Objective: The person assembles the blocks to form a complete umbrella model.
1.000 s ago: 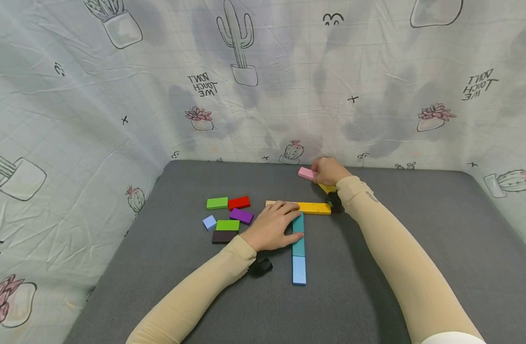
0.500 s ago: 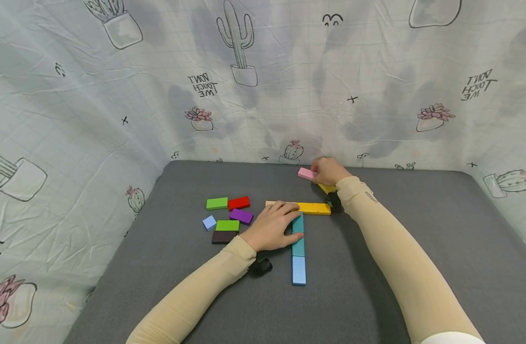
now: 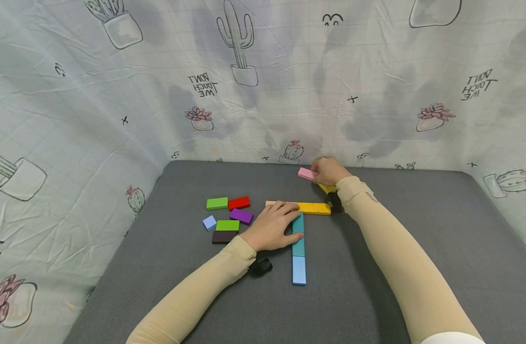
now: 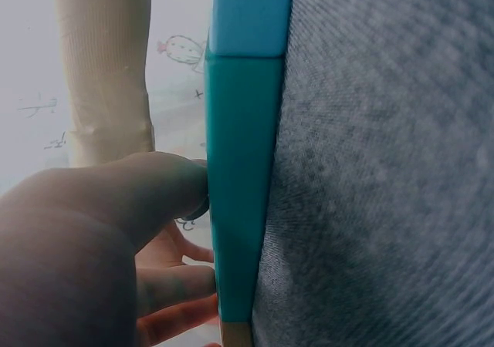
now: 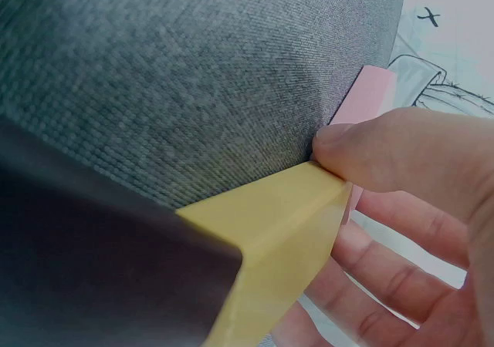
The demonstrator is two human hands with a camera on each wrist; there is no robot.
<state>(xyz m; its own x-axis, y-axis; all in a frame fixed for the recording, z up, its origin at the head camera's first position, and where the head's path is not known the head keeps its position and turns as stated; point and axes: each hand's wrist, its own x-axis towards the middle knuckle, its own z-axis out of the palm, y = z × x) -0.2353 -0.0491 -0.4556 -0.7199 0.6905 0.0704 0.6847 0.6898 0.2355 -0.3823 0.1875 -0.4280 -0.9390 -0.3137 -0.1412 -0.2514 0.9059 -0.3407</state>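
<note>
In the head view, my left hand rests over the left side of a row of flat blocks, its fingers spread. Its thumb touches the edge of a teal block; a second teal block shows in the left wrist view. The fingers partly cover a tan block, beside an orange-yellow block. At the far side, my right hand pinches a pink block between thumb and fingers. A yellow block lies end to end with it, under the thumb tip and partly hidden by the wrist.
A light blue block ends the teal row nearest me. Left lie loose green, red, purple, small blue and dark brown blocks. A patterned cloth hangs behind the grey table.
</note>
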